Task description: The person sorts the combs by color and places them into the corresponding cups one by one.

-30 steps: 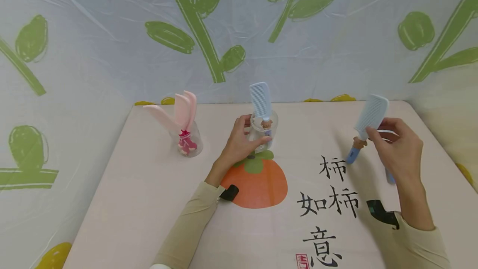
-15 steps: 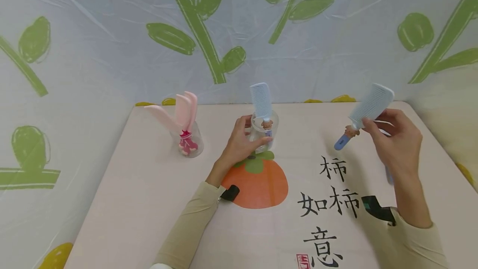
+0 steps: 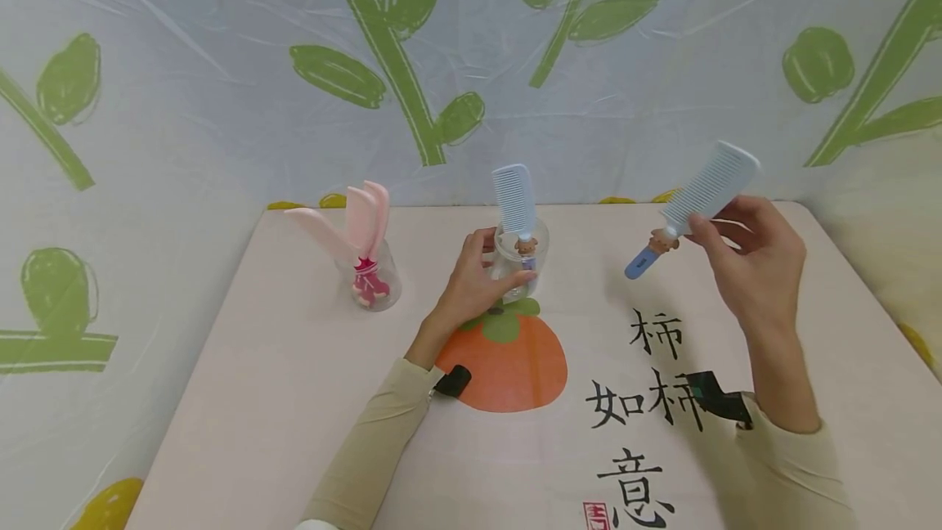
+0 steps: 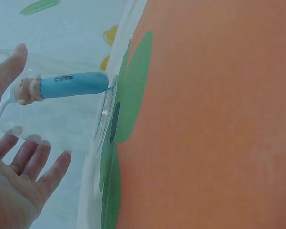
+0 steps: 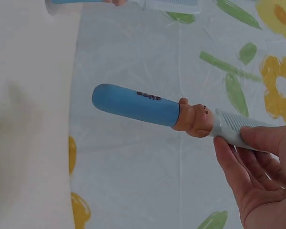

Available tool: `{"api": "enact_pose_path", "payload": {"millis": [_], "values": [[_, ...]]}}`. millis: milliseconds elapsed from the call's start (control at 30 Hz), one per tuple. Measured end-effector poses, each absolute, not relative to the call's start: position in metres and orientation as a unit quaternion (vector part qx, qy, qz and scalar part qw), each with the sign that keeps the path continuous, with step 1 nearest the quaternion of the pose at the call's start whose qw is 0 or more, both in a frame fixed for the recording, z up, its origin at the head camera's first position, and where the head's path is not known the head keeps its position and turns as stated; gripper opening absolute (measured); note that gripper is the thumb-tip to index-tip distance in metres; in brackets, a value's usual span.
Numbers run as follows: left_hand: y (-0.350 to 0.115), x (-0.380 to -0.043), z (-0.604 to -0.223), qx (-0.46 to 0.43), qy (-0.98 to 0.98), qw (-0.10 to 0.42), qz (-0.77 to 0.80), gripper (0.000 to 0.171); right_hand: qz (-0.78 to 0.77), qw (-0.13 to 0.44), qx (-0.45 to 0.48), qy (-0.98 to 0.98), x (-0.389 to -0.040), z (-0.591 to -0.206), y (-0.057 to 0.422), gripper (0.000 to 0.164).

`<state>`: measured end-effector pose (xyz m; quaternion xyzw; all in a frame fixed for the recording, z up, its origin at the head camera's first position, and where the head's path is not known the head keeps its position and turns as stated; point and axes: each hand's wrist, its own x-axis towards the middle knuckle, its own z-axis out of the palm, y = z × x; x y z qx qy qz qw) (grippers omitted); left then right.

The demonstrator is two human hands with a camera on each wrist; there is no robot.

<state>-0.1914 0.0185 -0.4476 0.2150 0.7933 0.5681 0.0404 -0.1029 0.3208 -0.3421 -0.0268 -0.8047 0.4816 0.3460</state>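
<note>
My left hand (image 3: 471, 280) grips a clear glass jar (image 3: 540, 256), thumb on the near side and fingers around the back. A light-blue comb (image 3: 515, 199) stands in that jar, its blue handle with a small brown animal figure downward. My right hand (image 3: 761, 260) pinches a matching light-blue comb (image 3: 710, 190) by its toothed end, above the table at the right. This comb slants, its blue handle (image 5: 136, 105) pointing down and left toward the jar. In the left wrist view the jar's comb handle (image 4: 74, 85) shows through the glass.
Left of my left hand, several pink combs (image 3: 361, 219) stand in another clear jar (image 3: 392, 289). Another blue comb (image 5: 171, 5) shows at the top of the right wrist view. The tablecloth (image 3: 294, 399) bears a printed persimmon and black characters; a leaf-patterned sheet (image 3: 243, 64) hangs behind.
My right hand has lifted the comb and carried it left, and the comb leans further over. A blue handle seen earlier behind the right wrist is now hidden. My left hand stays on the jar.
</note>
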Motion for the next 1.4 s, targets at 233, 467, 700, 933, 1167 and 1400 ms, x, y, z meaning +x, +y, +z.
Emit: {"api": "enact_pose_path", "payload": {"millis": [233, 467, 700, 933, 1167, 1400], "values": [[0.019, -0.192, -0.448, 0.214, 0.792, 0.042, 0.57, 0.075, 0.503, 0.36, 0.001, -0.786, -0.108, -0.337, 0.309, 0.039], [0.018, -0.192, -0.449, 0.214, 0.791, 0.043, 0.571, 0.075, 0.55, 0.38, 0.07, -0.74, -0.116, -0.334, 0.296, 0.038], [0.018, -0.193, -0.451, 0.216, 0.79, 0.043, 0.572, 0.076, 0.578, 0.402, 0.09, -0.705, -0.122, -0.329, 0.285, 0.037], [0.018, -0.193, -0.451, 0.215, 0.792, 0.043, 0.57, 0.077, 0.62, 0.414, 0.128, -0.654, -0.128, -0.325, 0.271, 0.036], [0.018, -0.193, -0.45, 0.215, 0.794, 0.045, 0.567, 0.076, 0.623, 0.427, 0.134, -0.642, -0.133, -0.319, 0.256, 0.036], [0.017, -0.194, -0.451, 0.222, 0.789, 0.041, 0.572, 0.078, 0.62, 0.415, 0.152, -0.648, -0.141, -0.319, 0.239, 0.036]]}}
